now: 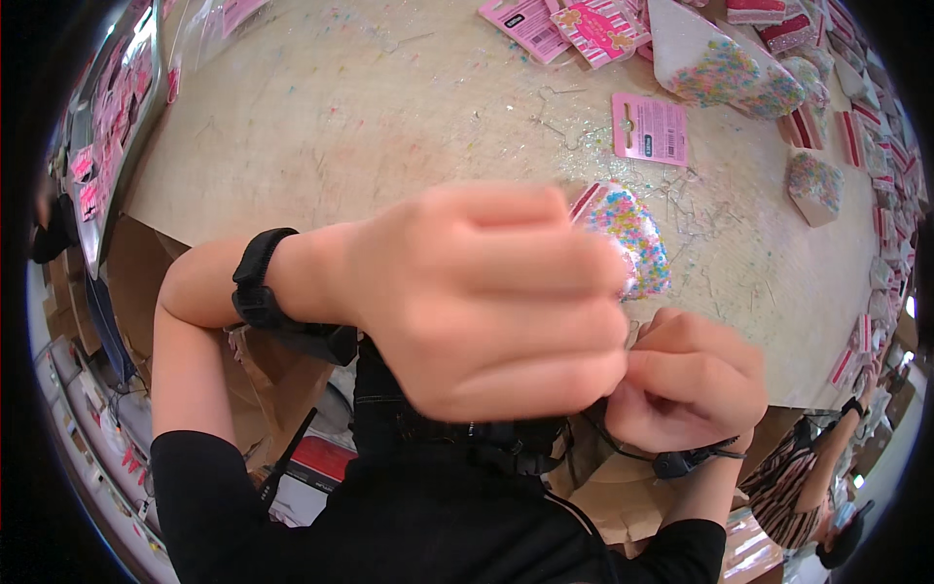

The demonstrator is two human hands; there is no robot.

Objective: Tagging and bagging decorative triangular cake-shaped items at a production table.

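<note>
**Close-Quarters Fingerwork Under Way**

In the head view, it's all fingertips: the left hand [506,302] is curled closed, its back turned up and blurred, and the right hand [686,380] is folded into a tight pinch right beside it. Whatever may be gripped is hidden, so that cannot be told. The sprinkled slice [647,234] is seen lying on the table [321,127], just beyond the knuckles, partly covered by the left hand. The step in hand is judged to be fine two-handed handling of something small; for the next move, steady fingertips seem to be called for.

And what a busy surface! A pink card [650,129] is laid near the slice, with thin bent wires [559,92] and glitter scattered about. Packaged slices [853,141] are crowded along the right edge; at left, pink pieces are held in a metal tray [94,243]. Below, brown cardboard [272,380] is glimpsed, and at lower right, a co-worker [790,477] in stripes.
</note>
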